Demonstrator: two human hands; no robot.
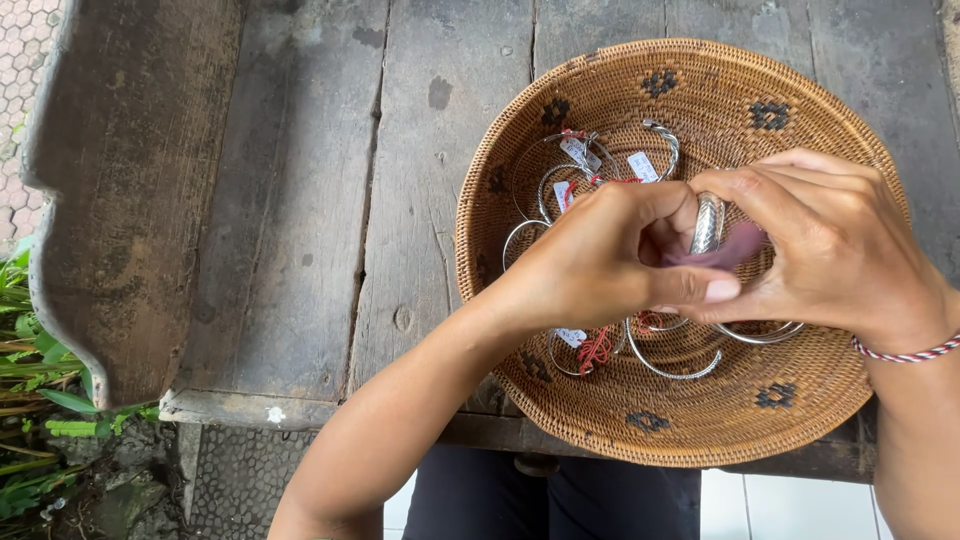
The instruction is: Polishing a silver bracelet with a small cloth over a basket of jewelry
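Centrally, over the round woven rattan basket (600,90), both hands meet. Left hand (610,255): fingers curled in, thumb stretched rightward, pinching a small mauve cloth (738,245). Right hand (835,240): fingers bent close, gripping a wide silver cuff bracelet (707,222) upright between fingertips and thumb; cloth touches the bracelet. A red-and-white cord bracelet (905,353) circles the right wrist. Below the hands, thin silver bangles with white tags and red strings (590,345) lie loose in the basket bowl. Basket sits at the near edge of the weathered grey wooden table (300,200); the table's left half offers open room.
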